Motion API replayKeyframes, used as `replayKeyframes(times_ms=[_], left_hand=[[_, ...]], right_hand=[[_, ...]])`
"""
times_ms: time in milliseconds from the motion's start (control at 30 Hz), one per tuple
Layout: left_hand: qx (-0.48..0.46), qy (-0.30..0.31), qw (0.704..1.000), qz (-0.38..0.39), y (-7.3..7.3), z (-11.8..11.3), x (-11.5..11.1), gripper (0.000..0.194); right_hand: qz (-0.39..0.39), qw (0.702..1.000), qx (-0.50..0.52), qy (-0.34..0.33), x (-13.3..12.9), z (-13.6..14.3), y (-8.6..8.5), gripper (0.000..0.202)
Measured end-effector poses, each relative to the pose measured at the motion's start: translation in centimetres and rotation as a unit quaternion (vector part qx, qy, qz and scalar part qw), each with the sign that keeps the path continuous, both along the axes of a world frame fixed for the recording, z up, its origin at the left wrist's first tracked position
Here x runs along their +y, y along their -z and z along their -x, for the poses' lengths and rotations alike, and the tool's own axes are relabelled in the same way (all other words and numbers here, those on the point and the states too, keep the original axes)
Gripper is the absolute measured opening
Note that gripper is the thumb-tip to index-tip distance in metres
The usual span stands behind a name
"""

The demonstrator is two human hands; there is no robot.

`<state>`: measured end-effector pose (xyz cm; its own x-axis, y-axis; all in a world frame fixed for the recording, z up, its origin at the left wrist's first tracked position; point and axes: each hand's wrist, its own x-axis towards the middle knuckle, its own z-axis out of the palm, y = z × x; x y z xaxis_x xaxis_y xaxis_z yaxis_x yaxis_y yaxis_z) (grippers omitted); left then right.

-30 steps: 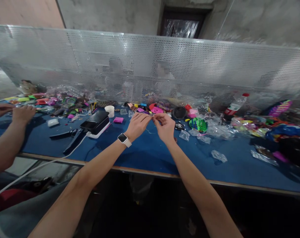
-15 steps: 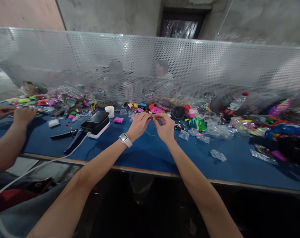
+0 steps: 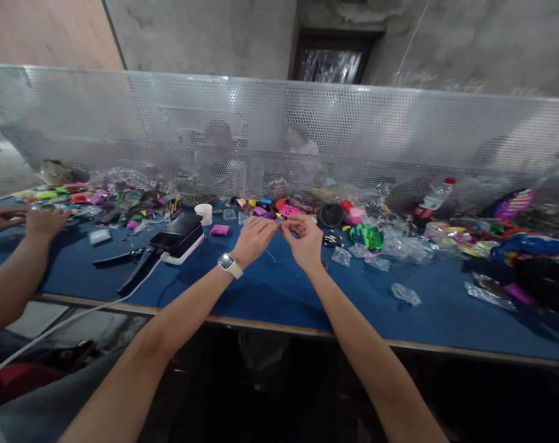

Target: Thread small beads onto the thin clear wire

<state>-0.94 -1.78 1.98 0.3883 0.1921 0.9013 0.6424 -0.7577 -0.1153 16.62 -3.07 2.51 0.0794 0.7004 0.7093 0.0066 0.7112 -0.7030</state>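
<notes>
My left hand (image 3: 255, 239) and my right hand (image 3: 305, 239) meet at their fingertips over the middle of the blue table (image 3: 279, 298). Both are closed in a pinch around something small and dark that I cannot make out. A thin pale thread (image 3: 270, 255) hangs below the left fingers. On my left wrist is a watch (image 3: 226, 262) with a light strap. Behind the hands lies a pink piece (image 3: 286, 208). A pink packet (image 3: 219, 229) rests left of my left hand, near a white cup (image 3: 204, 213). A black round piece (image 3: 331, 215) sits beyond my right hand.
A phone (image 3: 175, 232) lies on a black and white box, its white cable (image 3: 90, 304) crossing the table edge. Coloured pieces and clear bags line a perforated metal screen (image 3: 376, 135). A red-capped bottle (image 3: 433, 203) stands right. At far left are another person's hands (image 3: 46, 223).
The view has shifted slightly, so the table's contents sit a little lower. My hands stay together in the same pinch, with the fingertips slightly changed. The thread hangs differently.
</notes>
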Motion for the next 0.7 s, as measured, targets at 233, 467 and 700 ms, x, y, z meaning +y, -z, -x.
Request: replayKeyframes(times_ms=[233,467,700], left_hand=[[0.030,-0.014,0.999,0.014,0.09,0.40,0.09,0.024],[0.041,-0.014,0.998,0.053,-0.35,0.50,-0.54,0.026],[0.006,-0.014,0.999,0.037,-0.26,-0.25,-0.25,0.022]], right_hand=[[0.020,1.000,-0.018,-0.001,0.44,-0.27,0.03,0.035],[-0.008,0.998,-0.053,-0.020,0.37,-0.57,-0.11,0.027],[-0.064,0.993,-0.100,0.019,-0.05,-0.76,-0.16,0.022]])
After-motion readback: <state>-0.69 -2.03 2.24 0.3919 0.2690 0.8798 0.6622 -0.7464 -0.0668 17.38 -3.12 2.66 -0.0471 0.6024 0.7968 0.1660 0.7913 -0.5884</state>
